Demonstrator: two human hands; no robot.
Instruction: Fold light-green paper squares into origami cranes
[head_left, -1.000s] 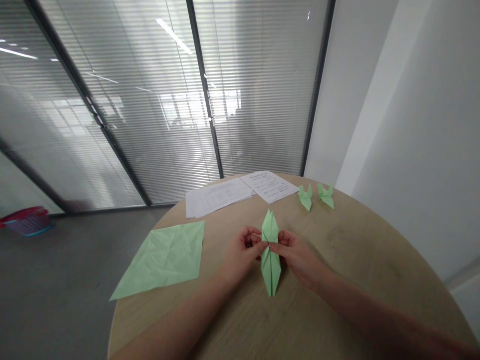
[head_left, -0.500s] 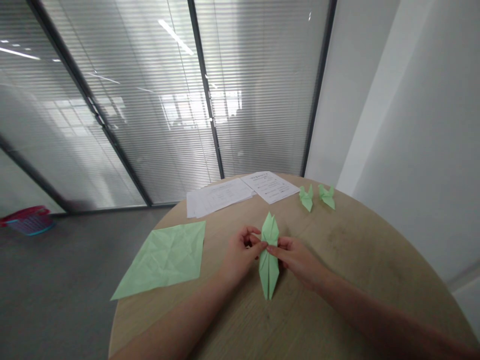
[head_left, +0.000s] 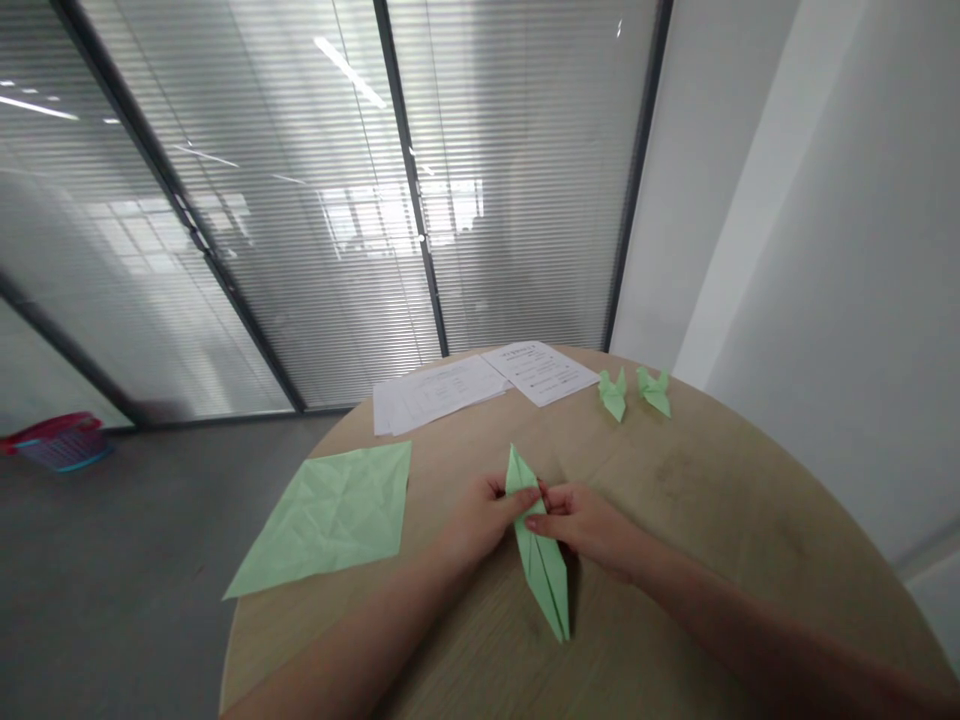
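Note:
A long, narrow piece of folded green paper [head_left: 546,572] is held between both hands over the wooden table. My left hand [head_left: 491,515] pinches its middle from the left, thumb on top and fingers behind. From the right, my right hand [head_left: 581,520] grips it just below, its thumb lying across the front. The paper tilts, with its far tip leaning left and its split near end pointing right toward me. A creased green paper sheet [head_left: 334,515] lies flat at the table's left edge.
Two small folded green paper figures [head_left: 613,396] stand at the back right of the round table [head_left: 712,510]. Printed white sheets [head_left: 442,393] lie at the back. Beyond are a blind-covered glass partition, a white wall on the right and a basket [head_left: 60,443] on the floor.
The folded paper has turned from nearly upright to slanted, its far tip going left and its near end right and closer to me. Both hands have shifted their grip slightly.

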